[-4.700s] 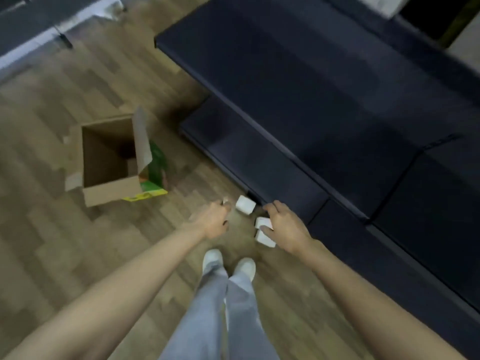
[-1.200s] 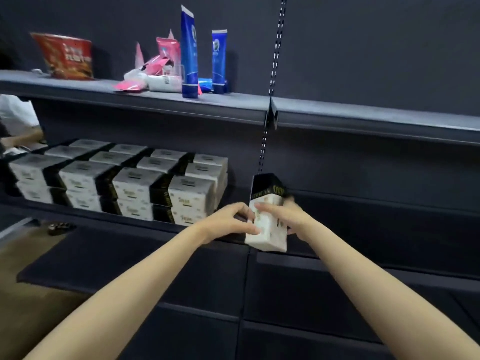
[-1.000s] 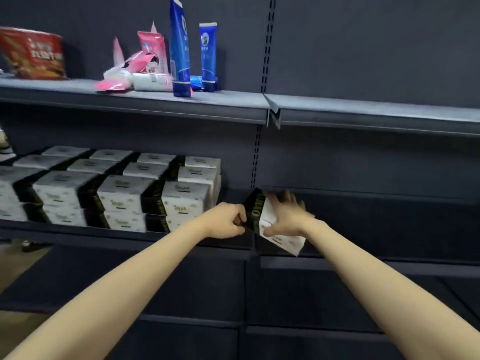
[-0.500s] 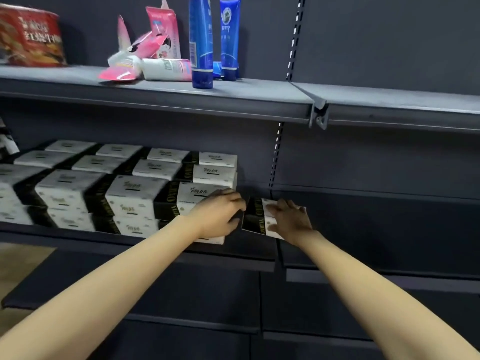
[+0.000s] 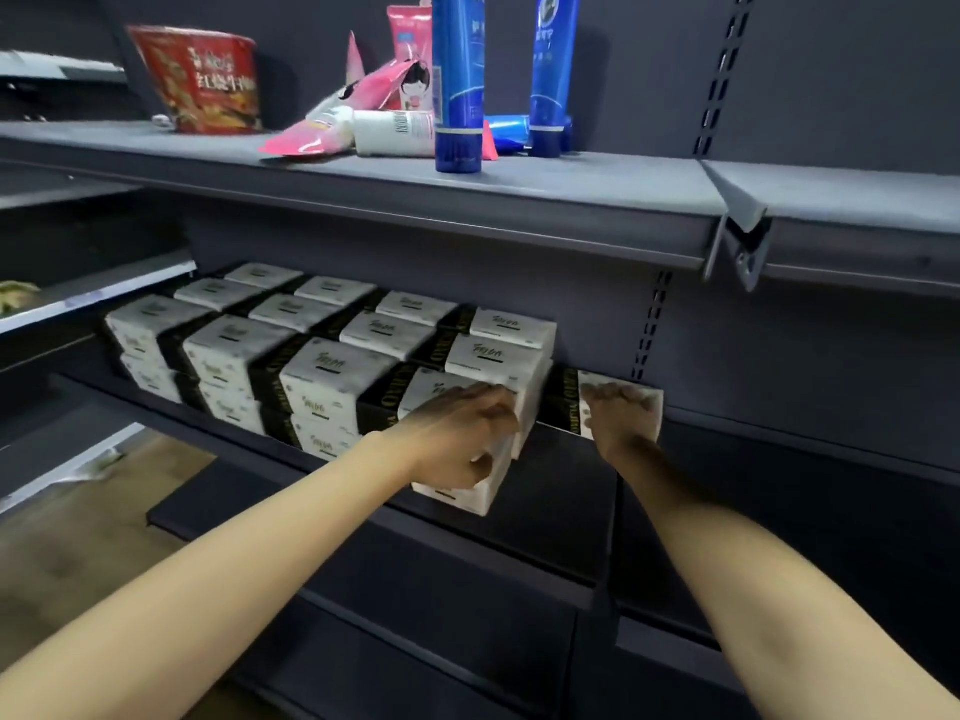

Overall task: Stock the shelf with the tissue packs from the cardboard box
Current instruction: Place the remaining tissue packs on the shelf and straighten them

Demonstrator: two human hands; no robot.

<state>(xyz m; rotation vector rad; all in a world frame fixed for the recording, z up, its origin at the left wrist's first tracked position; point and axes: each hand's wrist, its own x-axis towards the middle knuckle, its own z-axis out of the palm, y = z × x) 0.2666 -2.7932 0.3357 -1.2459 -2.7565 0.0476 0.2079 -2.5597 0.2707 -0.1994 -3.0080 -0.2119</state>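
Note:
Several white-and-black tissue packs [image 5: 332,371] stand in stacked rows on the dark middle shelf [image 5: 561,475]. My left hand [image 5: 462,433] grips the front right stack, fingers over the top pack and thumb on a pack [image 5: 467,498] at the shelf's front edge. My right hand [image 5: 621,415] lies flat on a single tissue pack [image 5: 563,402] set down to the right of the rows, by the shelf upright. The cardboard box is out of view.
The upper shelf [image 5: 519,194] carries blue tubes [image 5: 457,80], pink pouches [image 5: 384,90] and a red noodle cup [image 5: 202,77]. A bracket [image 5: 737,246] hangs at the shelf joint. The middle shelf runs on to the right. Lower dark shelves and wooden floor [image 5: 67,563] lie below.
I rose from the floor by the box with packs and brought them to the middle shelf. My right hand laid its pack flat beside the rows; my left hand moved onto the front right stack.

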